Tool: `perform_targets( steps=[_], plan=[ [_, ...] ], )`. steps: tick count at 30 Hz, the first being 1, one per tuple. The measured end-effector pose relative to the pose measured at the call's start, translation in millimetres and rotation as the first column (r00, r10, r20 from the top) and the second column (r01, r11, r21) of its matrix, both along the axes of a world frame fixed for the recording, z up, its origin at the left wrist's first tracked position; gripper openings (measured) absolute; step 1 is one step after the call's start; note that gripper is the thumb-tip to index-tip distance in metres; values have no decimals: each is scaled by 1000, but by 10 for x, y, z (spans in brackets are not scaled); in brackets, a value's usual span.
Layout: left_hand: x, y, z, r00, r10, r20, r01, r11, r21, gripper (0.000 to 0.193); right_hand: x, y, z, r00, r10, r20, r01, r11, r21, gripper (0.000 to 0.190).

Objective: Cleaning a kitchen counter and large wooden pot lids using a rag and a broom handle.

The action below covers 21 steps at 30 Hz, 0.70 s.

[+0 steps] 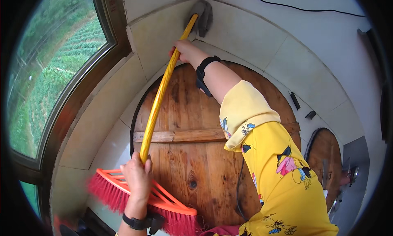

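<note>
My right hand (185,50) grips the upper part of a yellow broom handle (161,91). Lower down, my left hand (137,176) is closed around the same handle, just above the orange plastic broom head (172,202). Red bristles (107,193) fan out beneath that head, at the near end. At the far end, a grey cloth-like piece (205,18) lies against the tiled wall corner; how it is joined to the handle cannot be told. The handle slants over a large round wooden board (190,113) with a batten across it.
A brown-framed window (101,64) runs along the left. To the right are a smaller round wooden board (327,162) and two small dark pieces, one a black block (310,114). A black cable (307,9) crosses the upper wall; another cord (239,187) lies over the large board.
</note>
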<state>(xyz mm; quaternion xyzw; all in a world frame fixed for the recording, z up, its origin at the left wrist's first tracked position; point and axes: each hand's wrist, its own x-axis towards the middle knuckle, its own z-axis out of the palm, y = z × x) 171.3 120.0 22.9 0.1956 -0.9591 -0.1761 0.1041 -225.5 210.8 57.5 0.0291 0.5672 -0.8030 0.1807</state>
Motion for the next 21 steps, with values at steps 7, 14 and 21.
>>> perform_targets(
  steps=[7,14,21],
  plan=[
    [3,51,-33,995,-70,74,58,985,162,17,-2,158,-304,996,45,-73,-53,992,-117,4],
    [231,165,-57,981,-128,148,98,976,192,18,250,427,-538,999,4,-40,-6,999,-50,5],
    [503,99,-63,952,-251,177,222,960,172,16,787,1029,-686,977,-188,97,197,977,-81,8]
  ],
)
